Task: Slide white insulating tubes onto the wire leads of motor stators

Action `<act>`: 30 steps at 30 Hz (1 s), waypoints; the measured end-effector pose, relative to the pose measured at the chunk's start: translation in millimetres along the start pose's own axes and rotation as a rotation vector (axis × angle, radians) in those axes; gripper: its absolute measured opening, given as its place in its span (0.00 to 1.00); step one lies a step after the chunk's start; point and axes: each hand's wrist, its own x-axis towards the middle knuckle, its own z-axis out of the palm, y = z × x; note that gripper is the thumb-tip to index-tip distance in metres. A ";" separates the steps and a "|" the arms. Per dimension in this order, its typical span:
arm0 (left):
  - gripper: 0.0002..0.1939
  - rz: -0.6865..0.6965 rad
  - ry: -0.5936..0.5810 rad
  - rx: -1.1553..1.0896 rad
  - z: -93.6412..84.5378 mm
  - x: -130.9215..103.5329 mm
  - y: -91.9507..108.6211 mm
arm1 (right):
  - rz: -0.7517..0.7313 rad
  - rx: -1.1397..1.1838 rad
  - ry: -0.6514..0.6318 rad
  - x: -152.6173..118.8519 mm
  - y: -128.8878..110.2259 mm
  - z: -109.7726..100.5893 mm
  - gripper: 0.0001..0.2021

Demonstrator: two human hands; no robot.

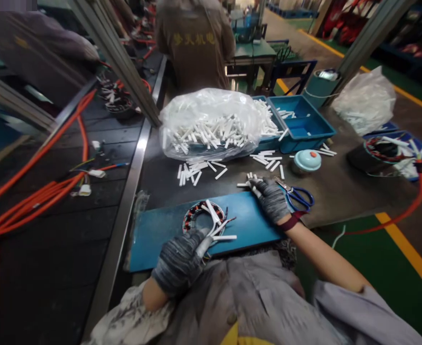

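A ring-shaped wound coil part (190,216) with white sleeves (225,237) on its leads lies on a blue board (153,239). My left hand (182,256), in a grey glove, is closed at the coil's near side, its fingers pinching the sleeved leads. Beyond the board's right part, my right hand (268,194), also gloved, reaches to a few short white tubes (245,184) on the dark table. Its fingertips are bent against these tubes; whether one is gripped is too small to tell. Blue-handled scissors (299,197) lie just right of that hand.
Behind are a clear bag of white tubes (211,124), blue bins (304,124), loose tubes (192,172) and a round light-blue container (307,161). A metal rail (135,163) and orange cables (52,191) run at left. Another coil (379,153) stands right. Two people work beyond.
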 end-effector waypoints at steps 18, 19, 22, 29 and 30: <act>0.18 -0.249 -0.089 -0.165 -5.8 10.6 6.8 | -0.136 0.228 -0.035 -46.7 -30.4 -30.2 0.26; 0.18 -0.246 -0.102 -0.175 -6.3 10.4 6.4 | -0.104 0.213 -0.021 -45.2 -27.6 -28.5 0.24; 0.18 -0.214 -0.142 -0.198 -6.9 7.2 4.6 | -0.038 0.067 0.002 -29.1 -12.3 -20.8 0.20; 0.18 -0.336 -0.306 -0.270 -4.9 -1.8 6.0 | -0.091 -0.016 -0.104 -17.1 -20.0 -18.3 0.17; 0.18 -0.360 -0.316 -0.274 -4.8 -1.9 6.9 | -0.113 0.105 -0.111 -22.8 -26.3 -20.9 0.17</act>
